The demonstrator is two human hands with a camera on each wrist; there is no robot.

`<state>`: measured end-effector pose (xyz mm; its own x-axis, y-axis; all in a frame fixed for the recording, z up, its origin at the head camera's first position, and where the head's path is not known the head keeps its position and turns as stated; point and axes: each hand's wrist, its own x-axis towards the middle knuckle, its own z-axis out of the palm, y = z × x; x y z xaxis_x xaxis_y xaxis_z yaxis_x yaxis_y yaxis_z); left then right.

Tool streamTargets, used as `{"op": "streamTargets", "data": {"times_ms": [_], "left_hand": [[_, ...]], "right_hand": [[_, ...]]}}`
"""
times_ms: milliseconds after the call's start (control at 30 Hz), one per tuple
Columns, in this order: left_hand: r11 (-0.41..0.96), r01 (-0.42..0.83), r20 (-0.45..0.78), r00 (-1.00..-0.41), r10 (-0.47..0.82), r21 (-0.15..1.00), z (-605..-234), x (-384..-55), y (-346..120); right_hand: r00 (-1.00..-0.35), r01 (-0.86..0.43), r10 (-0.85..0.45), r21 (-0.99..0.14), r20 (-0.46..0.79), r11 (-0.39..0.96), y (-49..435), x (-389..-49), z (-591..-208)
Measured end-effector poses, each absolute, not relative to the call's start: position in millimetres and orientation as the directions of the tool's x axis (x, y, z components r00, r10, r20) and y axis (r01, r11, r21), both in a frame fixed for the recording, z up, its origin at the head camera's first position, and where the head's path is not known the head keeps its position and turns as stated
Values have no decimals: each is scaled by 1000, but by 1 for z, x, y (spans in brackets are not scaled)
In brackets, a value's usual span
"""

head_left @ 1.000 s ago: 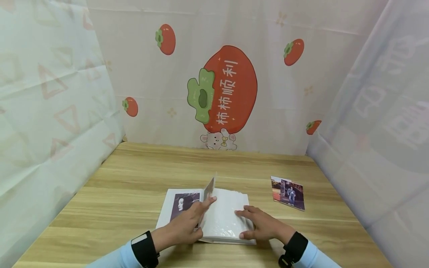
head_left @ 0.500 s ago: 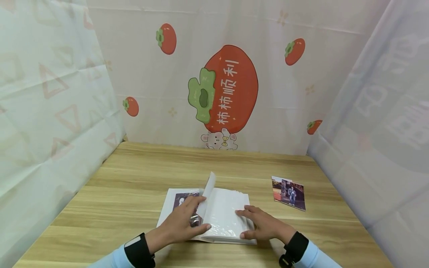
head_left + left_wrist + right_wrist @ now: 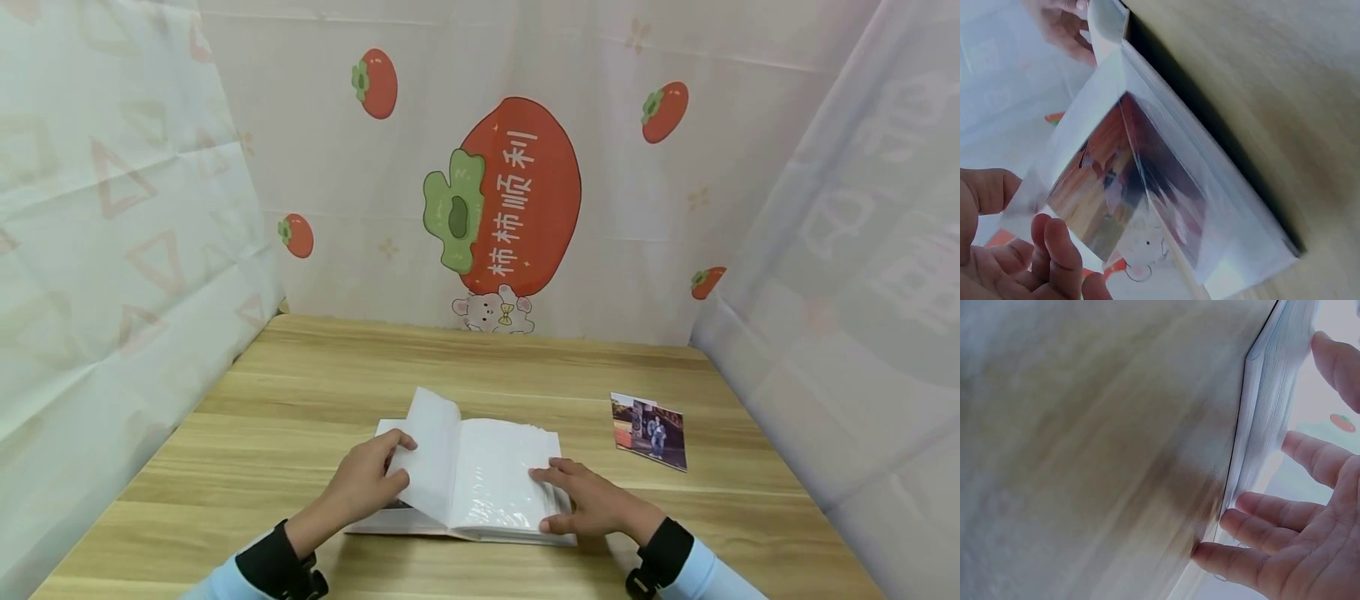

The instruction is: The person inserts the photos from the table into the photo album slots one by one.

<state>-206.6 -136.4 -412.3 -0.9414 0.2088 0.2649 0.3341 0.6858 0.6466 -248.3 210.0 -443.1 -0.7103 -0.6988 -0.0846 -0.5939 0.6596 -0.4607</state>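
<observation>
A white photo album (image 3: 504, 475) lies spread on the table, its right side a thick stack of clear-sleeved pages. My left hand (image 3: 360, 475) pinches the outer edge of one raised page (image 3: 433, 454), which leans over the left side. In the left wrist view, the underside of that page holds a photo (image 3: 1094, 187), and another darker photo (image 3: 1169, 181) lies on the leaf beneath. My right hand (image 3: 592, 500) rests on the right edge of the album with its fingers extended; the right wrist view shows the fingertips along the page stack (image 3: 1272, 394).
Two overlapping loose photos (image 3: 657, 435) lie on the wooden table (image 3: 300, 392), to the right of and beyond the album. Printed cloth (image 3: 337, 167) hangs at the back and on both sides.
My left hand has moved left, bringing the page from nearly upright over to the left, so it now covers most of the left photo. The right hand has stayed in place.
</observation>
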Motion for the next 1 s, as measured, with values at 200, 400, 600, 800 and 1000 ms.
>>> {"op": "streamTargets", "data": {"times_ms": [200, 400, 600, 800, 1000], "left_hand": [[784, 230, 86, -971, 222, 577, -417, -207, -150], [815, 196, -11, -971, 240, 545, -427, -209, -157], [832, 161, -93, -965, 245, 531, -436, -213, -161], [843, 151, -99, -967, 233, 516, -437, -213, -161], [865, 164, -103, -965, 240, 475, -437, -212, -161]], "right_hand": [[-709, -593, -699, -460, -91, 661, 211, -249, -442], [-707, -595, -701, -457, -95, 661, 212, -250, -443], [-702, -594, -705, -464, -100, 657, 211, -249, -444], [-706, -592, -701, -456, -104, 665, 212, -249, -446], [-709, -586, -696, -455, -114, 671, 212, -250, -448]]}}
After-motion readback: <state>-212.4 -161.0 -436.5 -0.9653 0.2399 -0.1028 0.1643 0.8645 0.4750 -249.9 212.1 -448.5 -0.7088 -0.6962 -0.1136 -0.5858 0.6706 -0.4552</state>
